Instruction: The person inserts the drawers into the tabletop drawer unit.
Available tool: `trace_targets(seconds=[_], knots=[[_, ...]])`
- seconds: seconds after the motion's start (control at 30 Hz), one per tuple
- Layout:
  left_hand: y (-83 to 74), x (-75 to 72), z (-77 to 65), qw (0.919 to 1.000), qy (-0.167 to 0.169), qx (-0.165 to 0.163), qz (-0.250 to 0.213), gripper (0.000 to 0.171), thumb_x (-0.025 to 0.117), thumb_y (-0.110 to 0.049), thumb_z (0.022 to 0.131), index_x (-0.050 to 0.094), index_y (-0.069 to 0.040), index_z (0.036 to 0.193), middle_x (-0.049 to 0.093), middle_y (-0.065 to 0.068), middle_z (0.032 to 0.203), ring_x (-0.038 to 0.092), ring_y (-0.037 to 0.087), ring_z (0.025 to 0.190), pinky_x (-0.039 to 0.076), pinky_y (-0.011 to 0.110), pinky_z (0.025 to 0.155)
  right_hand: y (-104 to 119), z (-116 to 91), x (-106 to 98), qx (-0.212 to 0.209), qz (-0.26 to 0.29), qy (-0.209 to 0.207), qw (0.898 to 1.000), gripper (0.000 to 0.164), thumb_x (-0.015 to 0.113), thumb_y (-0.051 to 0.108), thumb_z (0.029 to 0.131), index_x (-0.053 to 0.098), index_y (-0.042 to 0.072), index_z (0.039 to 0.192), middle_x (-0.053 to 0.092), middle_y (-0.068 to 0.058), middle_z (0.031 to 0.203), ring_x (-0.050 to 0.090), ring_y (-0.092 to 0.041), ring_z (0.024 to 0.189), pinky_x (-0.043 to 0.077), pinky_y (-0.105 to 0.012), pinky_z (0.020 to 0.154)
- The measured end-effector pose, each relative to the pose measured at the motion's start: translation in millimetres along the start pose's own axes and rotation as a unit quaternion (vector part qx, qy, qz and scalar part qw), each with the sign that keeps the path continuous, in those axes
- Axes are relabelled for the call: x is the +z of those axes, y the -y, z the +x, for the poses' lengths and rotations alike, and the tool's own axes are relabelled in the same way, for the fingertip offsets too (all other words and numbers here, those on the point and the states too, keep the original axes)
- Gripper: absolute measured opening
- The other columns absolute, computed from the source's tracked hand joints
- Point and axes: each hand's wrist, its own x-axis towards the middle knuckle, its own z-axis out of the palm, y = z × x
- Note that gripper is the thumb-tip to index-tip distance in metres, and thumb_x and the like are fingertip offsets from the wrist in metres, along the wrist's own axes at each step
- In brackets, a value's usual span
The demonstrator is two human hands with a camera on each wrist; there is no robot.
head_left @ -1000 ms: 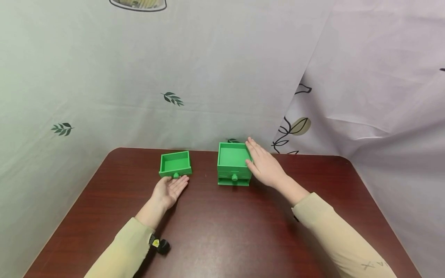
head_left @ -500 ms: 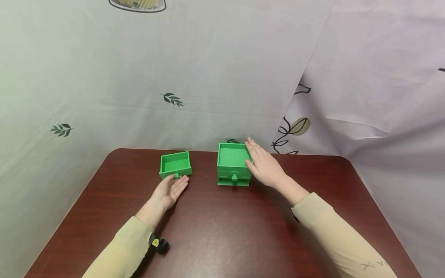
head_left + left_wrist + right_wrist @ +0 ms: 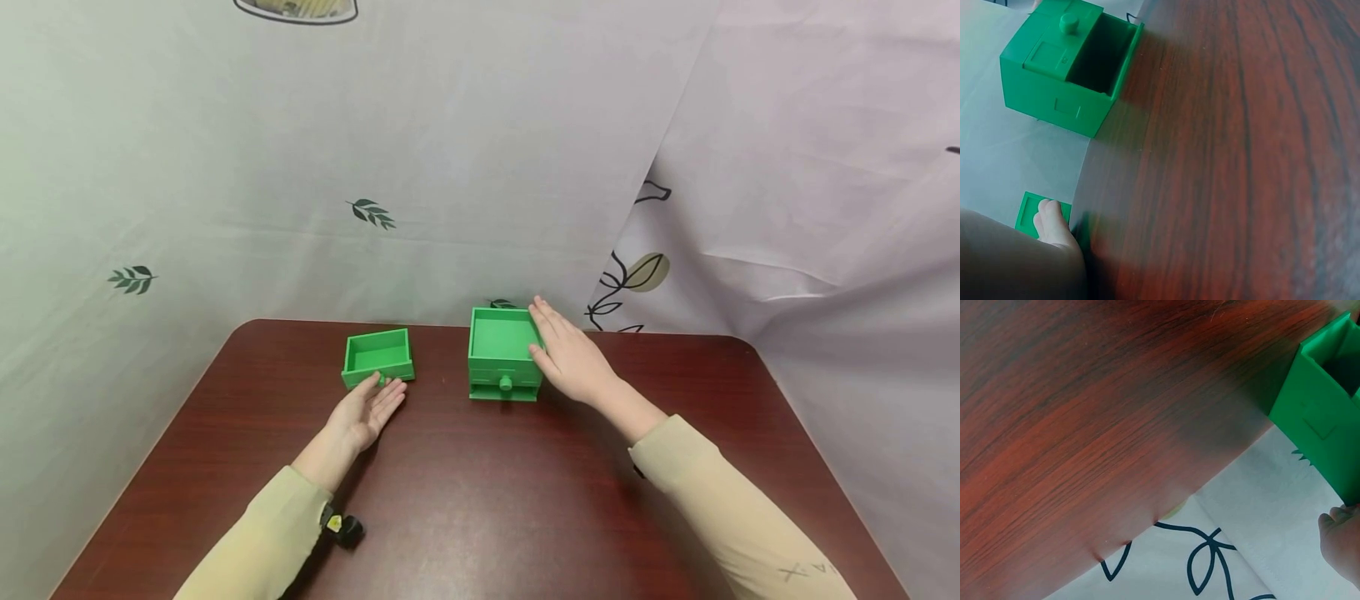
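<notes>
A small green drawer sits near the table's far edge, left of centre, its inside bare. My left hand lies palm up before it, pinching its round knob between thumb and fingers. In the left wrist view, that hand covers part of the drawer. To the right stands a green drawer cabinet with a shallow tray top, a closed upper drawer with a knob, and an empty slot below. My right hand rests with straight fingers along the cabinet's right side.
The dark red wooden table has rounded far corners. Behind its far edge hangs a pale cloth printed with leaves. A black wrist camera sits at my left cuff.
My left thumb has moved up and over to the drawer's knob. The drawer has shifted very slightly toward me. The right hand and the cabinet have stayed still.
</notes>
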Motion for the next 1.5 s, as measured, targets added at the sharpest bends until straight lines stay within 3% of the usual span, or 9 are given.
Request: trace_targets(seconds=[0.7,1.1,1.5], knots=[[6.0,-2.8,0.6,0.9989,-0.005,0.024,0.041,0.020,0.049,-0.025,0.114,0.049,-0.011,0.129,0.069,0.002,0.108,0.077,0.009,0.095,0.058,0.021,0.109,0.5,1.4,-1.5,-0.002,-0.014,0.004,1.000,0.067,0.043,0.034,0.113,0.027,-0.005,0.165,0.024,-0.020,0.175,0.023,-0.036,0.164,0.028,-0.056,0.135],[19.0,-3.0,-17.8,0.9976,0.010,0.028,0.062,0.015,0.046,-0.021,0.115,0.044,-0.015,0.129,0.068,0.000,0.106,0.077,0.008,0.095,0.061,0.022,0.104,2.1,1.2,-4.5,0.003,-0.028,0.010,1.000,0.067,0.043,0.035,0.112,0.027,-0.004,0.165,0.024,-0.019,0.176,0.023,-0.035,0.164,0.025,-0.053,0.136],[39.3,-2.1,-35.0,0.9939,0.028,0.020,0.104,0.018,0.049,-0.019,0.115,0.048,-0.010,0.131,0.072,0.000,0.104,0.077,0.009,0.095,0.063,0.022,0.098,3.7,1.3,-5.4,0.001,-0.026,0.003,1.000,0.067,0.045,0.035,0.112,0.029,-0.004,0.164,0.026,-0.019,0.175,0.025,-0.034,0.164,0.025,-0.053,0.136]])
